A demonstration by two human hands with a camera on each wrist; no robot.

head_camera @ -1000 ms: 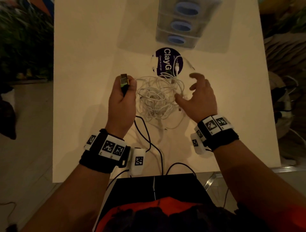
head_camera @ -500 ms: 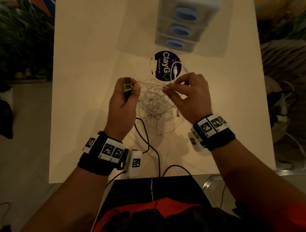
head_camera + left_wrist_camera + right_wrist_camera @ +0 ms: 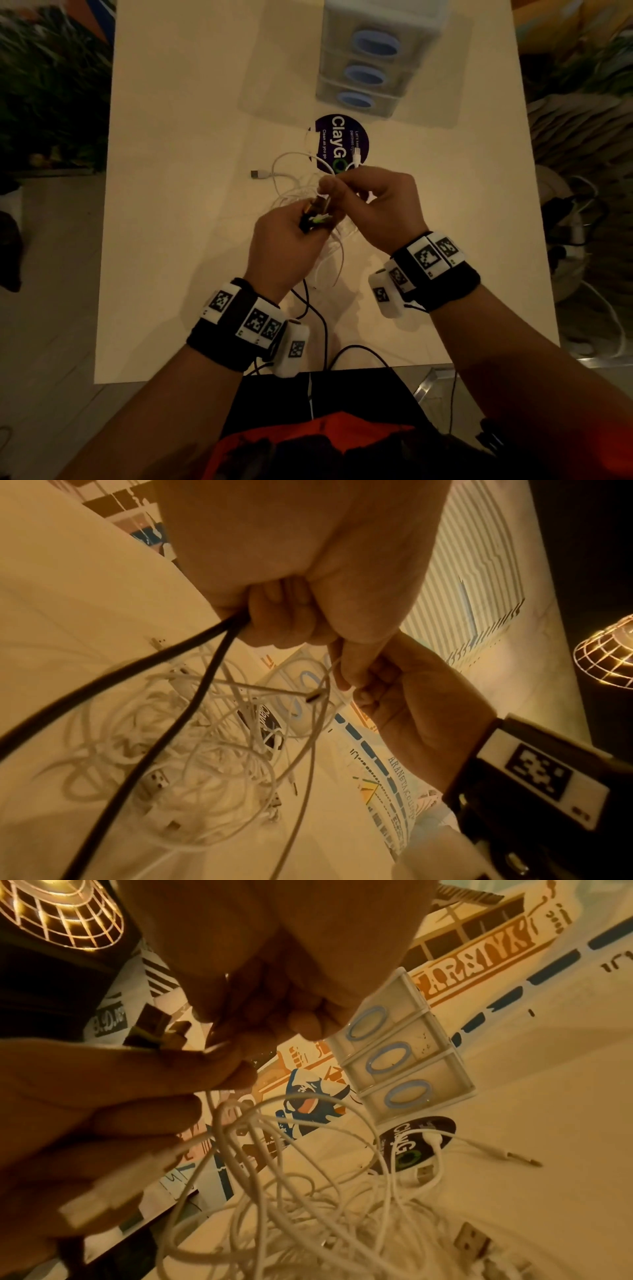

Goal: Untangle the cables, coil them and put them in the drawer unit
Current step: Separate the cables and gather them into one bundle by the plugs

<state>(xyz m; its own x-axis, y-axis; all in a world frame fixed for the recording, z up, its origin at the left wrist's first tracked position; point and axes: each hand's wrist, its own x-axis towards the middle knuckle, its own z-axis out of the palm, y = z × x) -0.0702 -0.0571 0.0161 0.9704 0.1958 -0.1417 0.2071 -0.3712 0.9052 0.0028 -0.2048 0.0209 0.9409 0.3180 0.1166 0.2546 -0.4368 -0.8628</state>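
Fingers (image 3: 240, 1047) of both hands pinch one thin strand above the white cable tangle (image 3: 308, 192), just before the drawer unit (image 3: 380, 58). Light, limp, snag-prone; best held near a plug.

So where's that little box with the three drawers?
In the head view the drawer unit stands at the far edge of the table, a bit right of the middle, just beyond the round purple sticker and the hands.
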